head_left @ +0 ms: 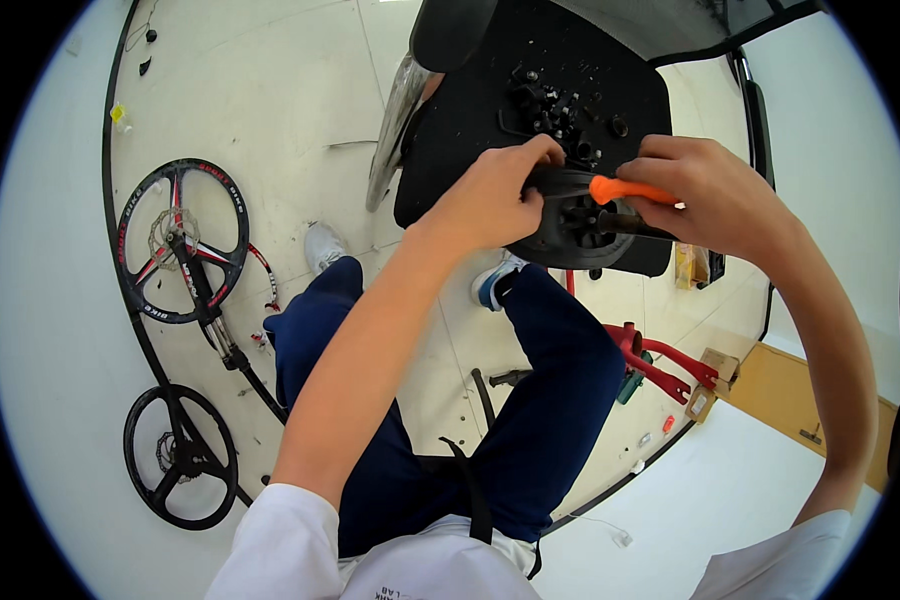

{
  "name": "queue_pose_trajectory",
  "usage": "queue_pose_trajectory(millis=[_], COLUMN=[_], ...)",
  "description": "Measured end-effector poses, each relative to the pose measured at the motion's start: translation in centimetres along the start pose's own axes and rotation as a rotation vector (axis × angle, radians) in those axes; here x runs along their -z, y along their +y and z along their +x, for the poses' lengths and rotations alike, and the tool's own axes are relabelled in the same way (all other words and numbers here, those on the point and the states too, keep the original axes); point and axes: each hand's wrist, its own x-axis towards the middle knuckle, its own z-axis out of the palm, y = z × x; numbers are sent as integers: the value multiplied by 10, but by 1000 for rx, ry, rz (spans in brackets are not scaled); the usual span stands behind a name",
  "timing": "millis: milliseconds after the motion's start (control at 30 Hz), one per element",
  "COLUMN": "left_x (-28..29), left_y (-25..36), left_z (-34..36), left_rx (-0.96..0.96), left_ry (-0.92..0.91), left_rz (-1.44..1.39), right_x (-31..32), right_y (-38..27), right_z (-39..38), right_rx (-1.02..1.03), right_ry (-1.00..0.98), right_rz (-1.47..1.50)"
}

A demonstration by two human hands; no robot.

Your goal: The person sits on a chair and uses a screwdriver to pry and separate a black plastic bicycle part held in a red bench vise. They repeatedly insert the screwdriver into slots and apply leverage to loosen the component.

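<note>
Over on the L side of the pale tiled floor there's a black three-spoke wheel w/ red and white markings. A long black-and-silver bike fork runs diagonally from its hub. Closer in, nr the same wall, is a plain all-black three-spoke wheel (can't tell from here if the two touch anything but floor). A small bright-yellow item sits farther up, by the dark skirting strip. On the R: a glossy red metal frame section w/ two prongs, a dark-green item partly hidden by it, small brown cardboard boxes nr the prong ends, then a flat tan board.
</note>
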Motion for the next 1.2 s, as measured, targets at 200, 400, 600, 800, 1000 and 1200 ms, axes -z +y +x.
queue_pose_trajectory(millis=[200,400,600,800,1000,1200], left_x=[-4,-6,-8,-8,-10,-10], left_y=[-17,-24,-26,-26,-30,-30], left_z=[-16,-14,-12,-11,-11,-10], left_rx=[0,-30,-11,9,21,21], left_ry=[-9,8,6,8,-14,-8], left_rz=[269,243,215,228,248,245], right_x=[12,9,5,3,5,0], right_y=[5,4,5,13,17,27], right_z=[-10,-7,-6,-3,18,9], right_rx=[-95,-132,-145,-167,-696,-934], right_ry=[67,42,31,24,-67,-89], right_rz=[66,96,67,91,484,691])
